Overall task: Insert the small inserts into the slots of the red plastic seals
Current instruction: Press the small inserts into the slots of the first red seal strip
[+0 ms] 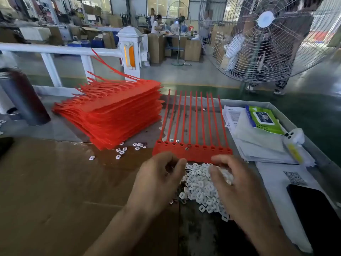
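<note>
Both my hands over the heap of small white plastic inserts

My left hand pinches inserts in curled fingers; my right hand rests loosely spread on the heap, below the red plastic seal strip.

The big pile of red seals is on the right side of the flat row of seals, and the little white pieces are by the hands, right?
Not quite. In the head view the big pile of red seals is on the left of the flat row of seals, not the right. The little white pieces are indeed by the hands.
</note>
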A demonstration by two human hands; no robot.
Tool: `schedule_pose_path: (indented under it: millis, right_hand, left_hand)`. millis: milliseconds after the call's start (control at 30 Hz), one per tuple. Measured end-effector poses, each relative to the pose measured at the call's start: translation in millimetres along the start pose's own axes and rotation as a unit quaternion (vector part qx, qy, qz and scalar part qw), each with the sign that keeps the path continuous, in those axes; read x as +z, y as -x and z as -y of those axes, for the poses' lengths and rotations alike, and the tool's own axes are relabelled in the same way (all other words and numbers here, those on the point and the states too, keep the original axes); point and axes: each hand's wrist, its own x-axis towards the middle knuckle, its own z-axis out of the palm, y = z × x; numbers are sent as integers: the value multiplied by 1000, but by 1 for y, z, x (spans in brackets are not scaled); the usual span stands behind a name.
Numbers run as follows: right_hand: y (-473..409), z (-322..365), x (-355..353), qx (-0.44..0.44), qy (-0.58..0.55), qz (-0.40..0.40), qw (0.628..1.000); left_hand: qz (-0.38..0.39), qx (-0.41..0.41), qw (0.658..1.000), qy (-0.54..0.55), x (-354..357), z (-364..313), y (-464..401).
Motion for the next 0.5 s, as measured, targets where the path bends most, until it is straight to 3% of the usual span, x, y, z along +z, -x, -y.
schedule_pose_path:
  millis: [100, 267, 367, 500]
  right_hand:
    - [-6, -17, 4, -10, 173, 88, 981]
    - [0, -48, 16, 11, 315, 229, 921]
    - [-4, -51, 27, -15, 340, 233, 911]
    - [-6, -51, 35, -35, 341, 211, 915]
  left_hand:
    - [31, 50, 992, -111, -12, 14, -7]
    - [199, 37, 949, -241, -15, 46, 13]
    - [239, 52, 929, -279, -7, 52, 14]
    - [233, 86, 909, -335, 1, 56, 10]
